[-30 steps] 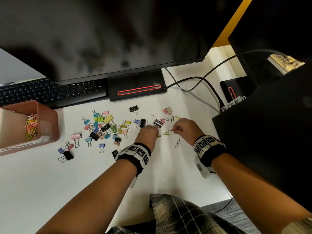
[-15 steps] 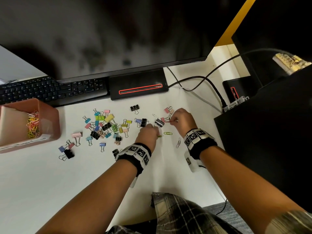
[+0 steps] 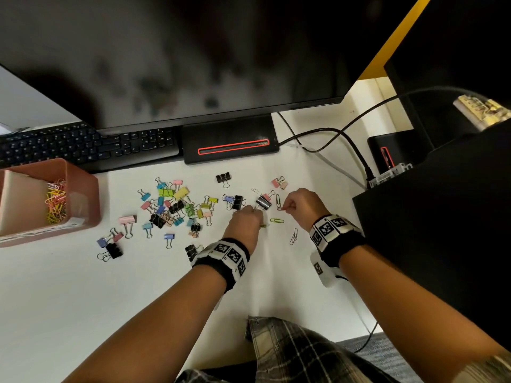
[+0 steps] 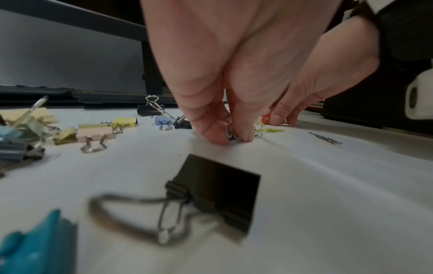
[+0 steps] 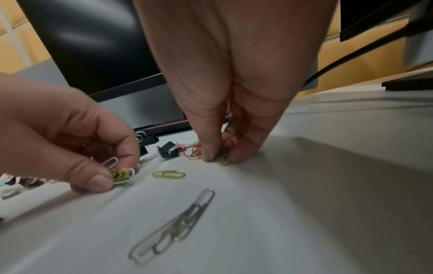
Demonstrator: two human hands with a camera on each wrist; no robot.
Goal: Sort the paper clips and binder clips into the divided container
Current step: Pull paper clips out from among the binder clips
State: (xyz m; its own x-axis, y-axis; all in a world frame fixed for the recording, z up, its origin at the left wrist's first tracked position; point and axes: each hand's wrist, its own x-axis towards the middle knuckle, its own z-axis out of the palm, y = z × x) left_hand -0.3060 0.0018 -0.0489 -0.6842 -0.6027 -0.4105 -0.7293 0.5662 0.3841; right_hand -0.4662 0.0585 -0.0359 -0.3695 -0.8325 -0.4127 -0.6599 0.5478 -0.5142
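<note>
Right hand (image 3: 300, 204) has shifted forward, pinching seemingly several paper clips (image 5: 221, 158); left hand (image 3: 244, 221) still pinches clips.

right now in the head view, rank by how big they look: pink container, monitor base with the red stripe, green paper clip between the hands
1. Pink container
2. Monitor base, close to the container; the container is cut off by the frame edge, so unsure
3. Green paper clip, clearly smallest
</note>
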